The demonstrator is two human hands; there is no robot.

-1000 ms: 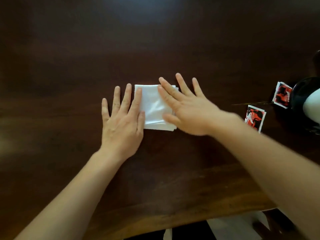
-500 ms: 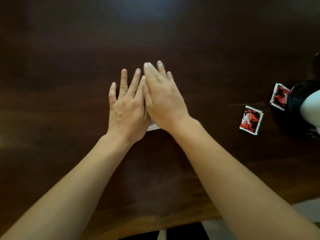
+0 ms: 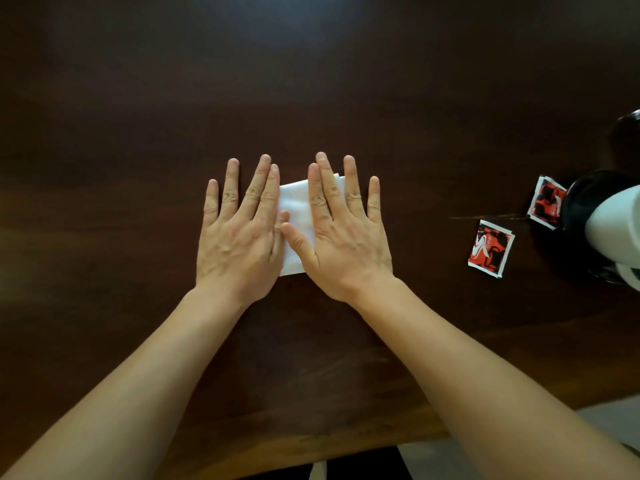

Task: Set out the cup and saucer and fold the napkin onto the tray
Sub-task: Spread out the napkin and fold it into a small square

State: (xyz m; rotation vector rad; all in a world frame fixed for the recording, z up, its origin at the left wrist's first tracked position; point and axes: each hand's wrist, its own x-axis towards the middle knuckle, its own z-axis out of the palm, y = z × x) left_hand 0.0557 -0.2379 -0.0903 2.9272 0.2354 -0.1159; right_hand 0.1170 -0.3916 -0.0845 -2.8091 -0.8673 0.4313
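A folded white napkin (image 3: pixel 295 216) lies flat on the dark wooden table (image 3: pixel 311 81), near the middle. My left hand (image 3: pixel 239 233) presses on its left part with straight fingers, palm down. My right hand (image 3: pixel 343 237) lies flat on its right part, thumb stretched across the cloth toward the left hand. Only a strip of napkin shows between the two hands. At the right edge a white cup-like object (image 3: pixel 614 226) sits on something black and round (image 3: pixel 585 202); both are cut off by the frame. No tray can be made out.
Two red, black and white sachets lie on the table at the right, one (image 3: pixel 490 252) nearer me and one (image 3: pixel 547 201) against the black object. The table's front edge (image 3: pixel 311 448) runs below my forearms.
Half a second ago my hands lay side by side and hid nearly all of the napkin. They have slid apart sideways, baring a strip of cloth between them.
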